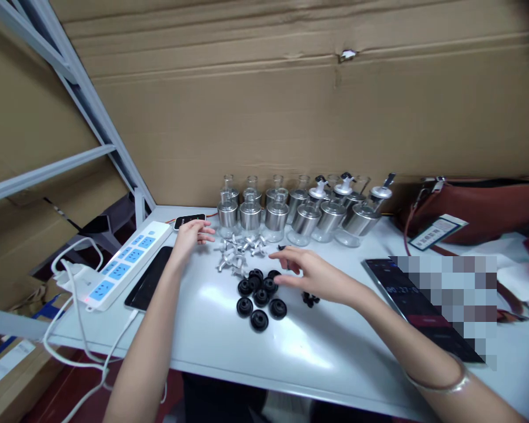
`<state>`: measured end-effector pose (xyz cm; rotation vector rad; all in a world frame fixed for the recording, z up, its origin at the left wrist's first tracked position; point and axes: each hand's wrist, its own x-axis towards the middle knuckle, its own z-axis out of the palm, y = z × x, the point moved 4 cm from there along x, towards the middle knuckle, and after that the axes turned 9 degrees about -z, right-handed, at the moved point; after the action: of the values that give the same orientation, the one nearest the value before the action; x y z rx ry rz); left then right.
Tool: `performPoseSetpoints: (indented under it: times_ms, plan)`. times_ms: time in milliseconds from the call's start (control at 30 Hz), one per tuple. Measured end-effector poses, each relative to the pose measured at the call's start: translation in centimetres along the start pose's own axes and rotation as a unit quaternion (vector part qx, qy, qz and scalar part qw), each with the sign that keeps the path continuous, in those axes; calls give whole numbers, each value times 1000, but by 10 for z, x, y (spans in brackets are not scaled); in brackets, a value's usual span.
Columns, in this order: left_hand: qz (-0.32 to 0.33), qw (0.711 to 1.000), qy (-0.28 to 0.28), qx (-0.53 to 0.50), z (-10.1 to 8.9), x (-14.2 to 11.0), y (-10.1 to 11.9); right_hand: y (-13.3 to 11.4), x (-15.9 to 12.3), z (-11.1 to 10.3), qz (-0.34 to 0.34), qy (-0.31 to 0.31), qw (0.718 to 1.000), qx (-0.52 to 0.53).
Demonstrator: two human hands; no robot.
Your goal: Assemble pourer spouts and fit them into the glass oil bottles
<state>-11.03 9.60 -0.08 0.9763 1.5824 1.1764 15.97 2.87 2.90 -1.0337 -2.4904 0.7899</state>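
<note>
My left hand [193, 235] hovers at the left of the silvery winged parts [240, 254], fingers apart and nothing visible in them. Over the right edge of several round black ribbed lids [261, 297], my right hand [306, 270] is spread, thumb and fingers apart. A small black piece [281, 248] shows just beyond its fingers; whether they touch is unclear. Small black parts [310, 299] lie partly hidden below that hand. Behind stand two rows of glass bottles with metal sleeves [277, 216]; a few at the right carry silver tops with black tips [344, 185].
A white power strip [130, 264] with cables and a dark phone [152, 279] lie at left. Another small device [189, 220] sits near the back. At right are a tablet [423, 305] showing a timer and a brown bag [467, 205]. Cardboard [264, 106] walls the back.
</note>
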Motion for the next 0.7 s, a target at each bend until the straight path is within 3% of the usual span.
performPoseSetpoints:
  times_ms: [167,333,700]
  plan:
    - [36,998,51,10,-8,4,-1,14,31,-2,64,71,988,-122]
    - [96,987,128,1,-20,0,3,22,52,6,113,79,979,-149]
    - [86,985,75,-133,-19,-2,13,21,57,19,110,121,983,-81]
